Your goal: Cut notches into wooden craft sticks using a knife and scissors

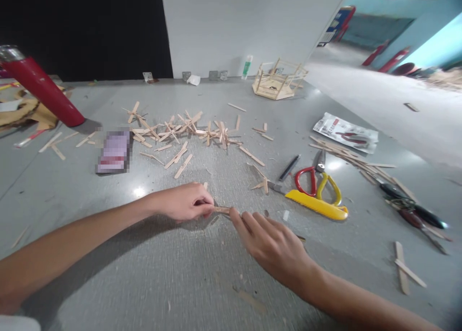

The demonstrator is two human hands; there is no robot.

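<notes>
My left hand and my right hand meet low over the grey floor mat. Between them lies a short wooden craft stick. The left hand's fingers are curled and pinch one end of it. The right hand's fingertips press on the other end. Most of the stick is hidden by the fingers. Beyond the hands, several loose craft sticks and crossed stick pieces lie scattered.
To the right are red-handled pliers, a yellow cutter, a black pen, a printed packet and dark tools. A stick-built hexagonal frame and glue tube stand by the wall. A red cylinder leans at left.
</notes>
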